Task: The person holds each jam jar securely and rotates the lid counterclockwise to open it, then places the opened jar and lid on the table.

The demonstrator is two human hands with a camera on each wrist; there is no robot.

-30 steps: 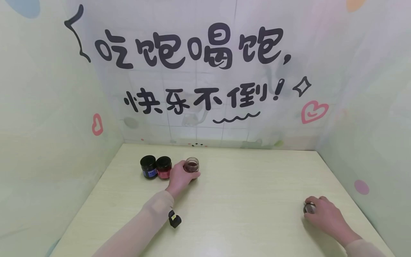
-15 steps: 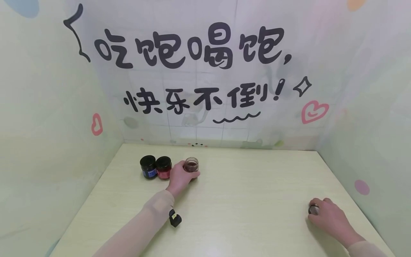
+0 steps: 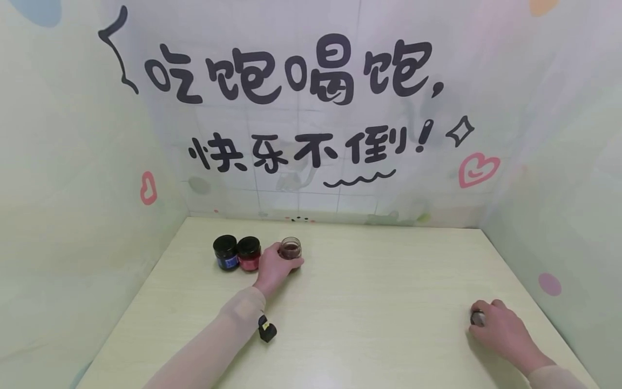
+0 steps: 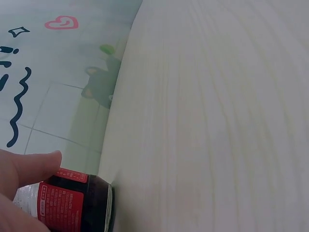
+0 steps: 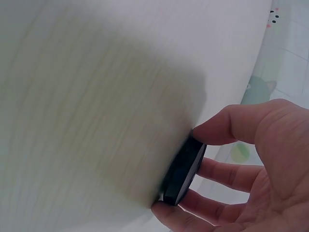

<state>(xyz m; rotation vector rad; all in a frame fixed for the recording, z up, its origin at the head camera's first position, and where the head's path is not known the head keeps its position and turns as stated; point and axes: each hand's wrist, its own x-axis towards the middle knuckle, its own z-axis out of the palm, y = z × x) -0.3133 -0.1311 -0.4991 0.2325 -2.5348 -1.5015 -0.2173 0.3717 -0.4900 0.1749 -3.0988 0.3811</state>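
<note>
At the back left of the table, my left hand [image 3: 277, 268] grips an uncapped glass jar [image 3: 290, 247] with dark contents, standing upright. The left wrist view shows that jar's red label [image 4: 62, 205], with the thumb along its side. Far to the right, my right hand [image 3: 502, 329] pinches a round black lid [image 3: 478, 317] by its edge. In the right wrist view the lid [image 5: 184, 170] sits between thumb and fingertips, close over the table surface.
Left of the held jar stand two capped jars, one with a pink-red label [image 3: 249, 254] and one with a blue label [image 3: 225, 253]. A black strap piece [image 3: 266, 328] hangs at the left sleeve. Printed curtains [image 3: 311, 194] enclose the table [image 3: 369, 292].
My right hand has shifted a little to the right and towards me with the lid. The left hand has kept its grip on the jar in the same place.
</note>
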